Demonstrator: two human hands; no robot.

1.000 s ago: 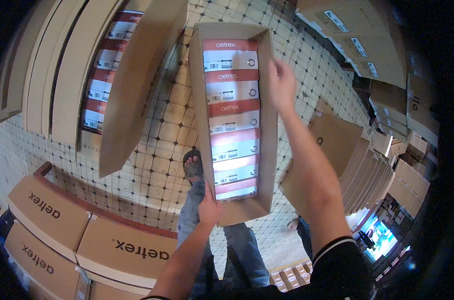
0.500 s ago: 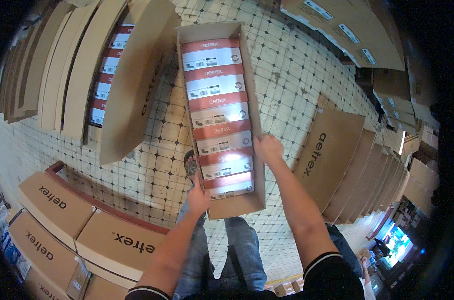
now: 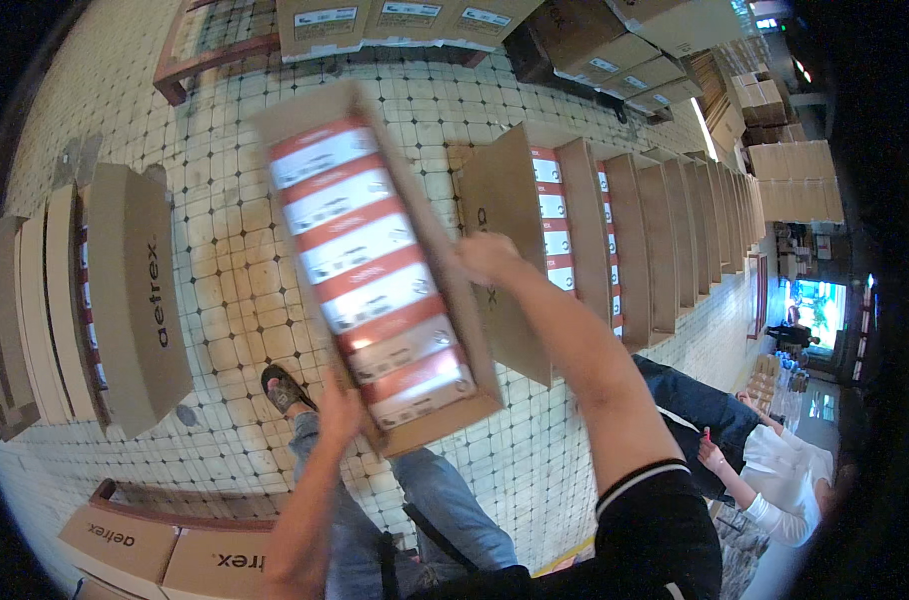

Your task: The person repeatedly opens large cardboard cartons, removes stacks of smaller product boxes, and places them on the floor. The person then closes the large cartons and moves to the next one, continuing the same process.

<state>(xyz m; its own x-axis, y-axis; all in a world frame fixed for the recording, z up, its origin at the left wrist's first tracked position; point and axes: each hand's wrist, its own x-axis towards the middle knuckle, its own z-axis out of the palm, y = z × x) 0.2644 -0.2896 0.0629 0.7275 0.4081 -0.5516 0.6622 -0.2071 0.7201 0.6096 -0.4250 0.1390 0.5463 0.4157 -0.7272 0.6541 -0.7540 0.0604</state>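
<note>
Leaning farther left at its far end than half a second ago, the long open carton (image 3: 445, 422) with its row of red-and-white boxes (image 3: 375, 268) is between the two hands: the left hand (image 3: 341, 408) grasps its left wall close to the near end, while the right hand (image 3: 488, 259) clutches the right wall about midway. Below spreads a pale tiled floor (image 3: 225, 260) with dark dots, where upright brown cartons (image 3: 135, 300) stand at left and a row of open cartons (image 3: 630, 240) stretches away at right.
</note>
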